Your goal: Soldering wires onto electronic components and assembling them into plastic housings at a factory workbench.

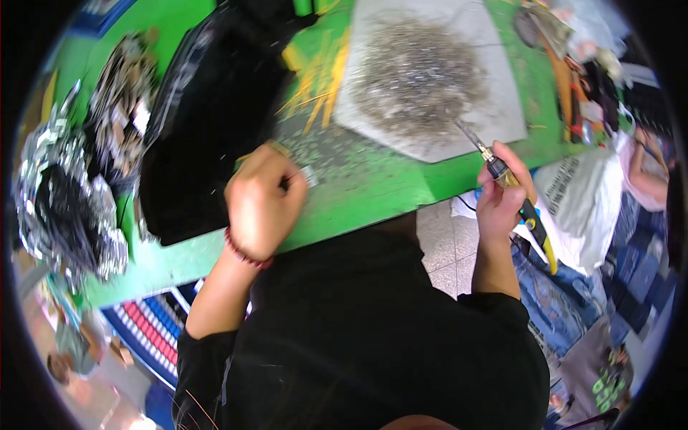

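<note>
My right hand (504, 192) grips a soldering iron (510, 188) with a yellow and black handle. Its metal tip points up and left onto a grey board (502, 93) covered with a heap of fine silvery wire bits (416, 75). My left hand (261, 201) is closed on a small metal piece (309, 175), held just above the green table (373, 183). A red bracelet (244, 252) circles that wrist.
A big black bag (208, 122) lies left of my left hand. Crumpled foil bundles (61, 193) sit at the far left. Yellow sticks (319, 86) lie beside the board. Tools clutter the table's top right (566, 64). Another person in jeans (566, 294) sits to the right.
</note>
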